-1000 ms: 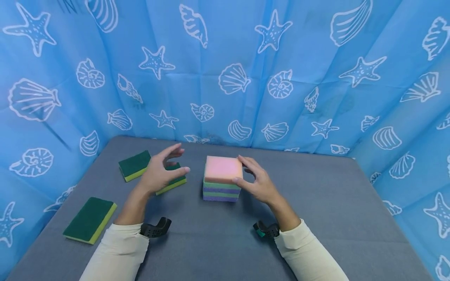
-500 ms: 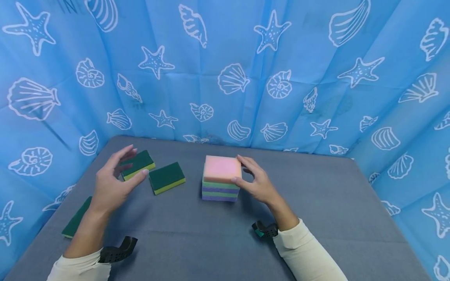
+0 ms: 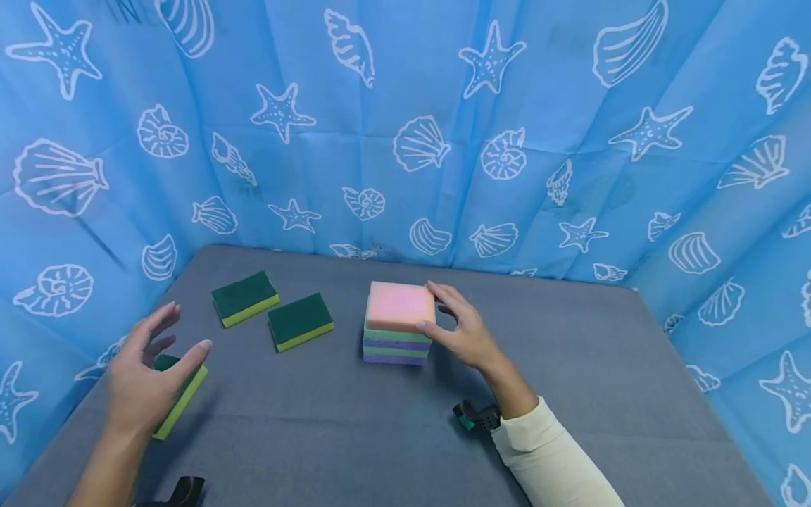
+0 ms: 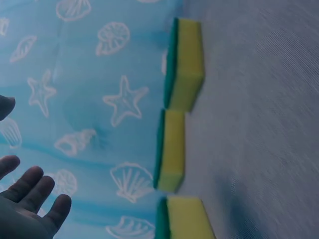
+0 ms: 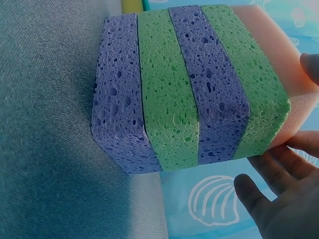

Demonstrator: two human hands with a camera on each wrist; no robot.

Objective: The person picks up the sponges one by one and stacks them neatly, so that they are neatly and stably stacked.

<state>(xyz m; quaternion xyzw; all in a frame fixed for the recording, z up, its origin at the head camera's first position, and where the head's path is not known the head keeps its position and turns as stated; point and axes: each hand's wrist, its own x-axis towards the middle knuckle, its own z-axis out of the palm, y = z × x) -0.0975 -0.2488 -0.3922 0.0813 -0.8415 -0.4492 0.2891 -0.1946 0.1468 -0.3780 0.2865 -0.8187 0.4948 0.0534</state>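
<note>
1. At the centre of the desk (image 3: 551,394) stands a five-sponge stack (image 3: 397,336): purple, green, purple, green, with a peach sponge (image 3: 399,305) on top.
2. Right hand (image 3: 467,332): grip holds the peach sponge between thumb and fingers.
3. Left hand (image 3: 144,384): grip wide, holding nothing, in front of the near-left scouring sponge (image 3: 182,405).
4. Status, by judgement: five sponges stacked; three scouring sponges (image 3: 300,321) remain outside, on the left.
5. View differences: the right wrist view resolves pores the head view does not; the left wrist view shows a gap between left fingers (image 4: 37,194) and sponges, where the head view shows overlap.
</note>
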